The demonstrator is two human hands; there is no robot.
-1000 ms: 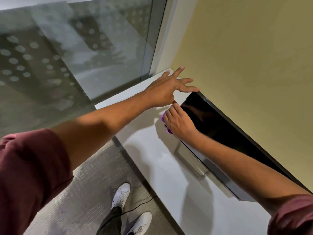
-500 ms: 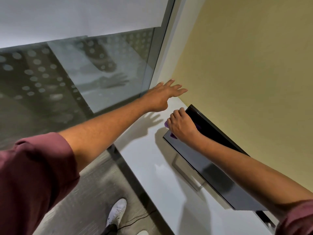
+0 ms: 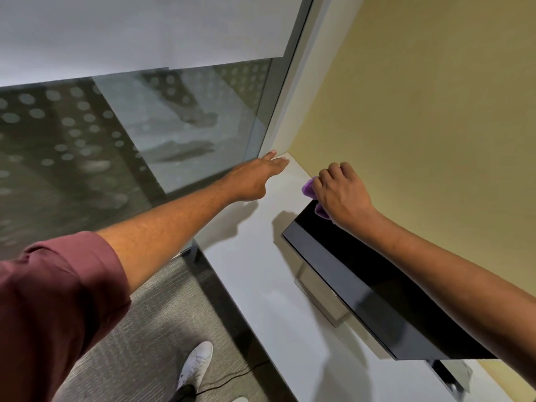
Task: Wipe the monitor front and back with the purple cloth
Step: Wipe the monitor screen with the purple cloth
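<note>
A black monitor (image 3: 362,280) stands on a white desk (image 3: 261,274), seen from above, its dark screen facing me. My right hand (image 3: 342,195) grips the purple cloth (image 3: 310,190) at the monitor's upper left corner, with cloth showing left of and below my fingers. My left hand (image 3: 258,177) stretches out flat, fingers straight, over the far left end of the desk near the glass; it holds nothing. Nothing of the monitor's back shows.
A glass partition (image 3: 130,134) with a dotted pattern runs along the left. A yellow wall (image 3: 420,111) rises close behind the monitor. The monitor's stand base (image 3: 322,300) sits on the desk. My white shoe (image 3: 197,364) and a black cable (image 3: 232,378) lie on the grey carpet.
My right hand has carried the cloth up the screen to the monitor's top left corner. My left hand has come off that corner and reached further out over the desk's far end.
</note>
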